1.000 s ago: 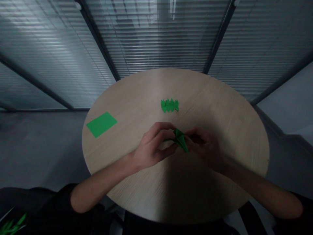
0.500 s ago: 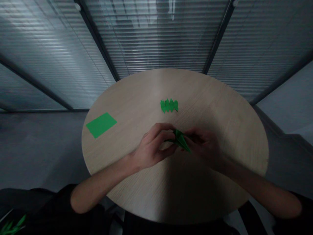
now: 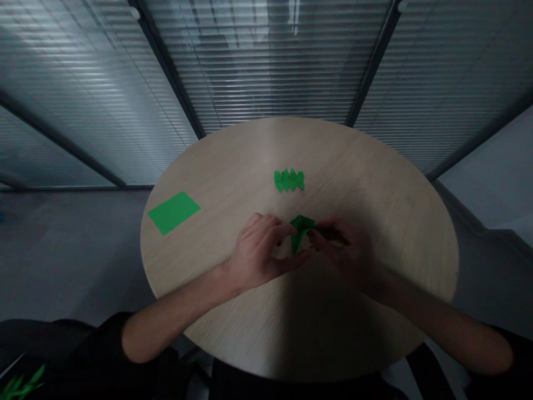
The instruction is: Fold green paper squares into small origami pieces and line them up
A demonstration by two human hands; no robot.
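A small dark-green folded paper [image 3: 300, 226], with a wide top and a point facing down toward me, is held between both hands above the table. My right hand [image 3: 350, 250] pinches its right side between thumb and fingertips. At its left edge are the bent fingers of my left hand [image 3: 260, 247], the thumb stretched below the paper's lower point. Fingers cover parts of the folds. Just beyond the hands lies a row of several small green folded paper pieces [image 3: 288, 180], side by side.
A flat green paper sheet [image 3: 174, 213] lies near the left edge of the round wooden table [image 3: 233, 161]. Glass panels with blinds [image 3: 270, 72] stand behind the table. Green leaf shapes [image 3: 25, 383] show at the bottom left corner.
The folded paper has turned, its point swinging from lower right to straight down. My left fingers have shifted their hold on it; the right hand has moved little.
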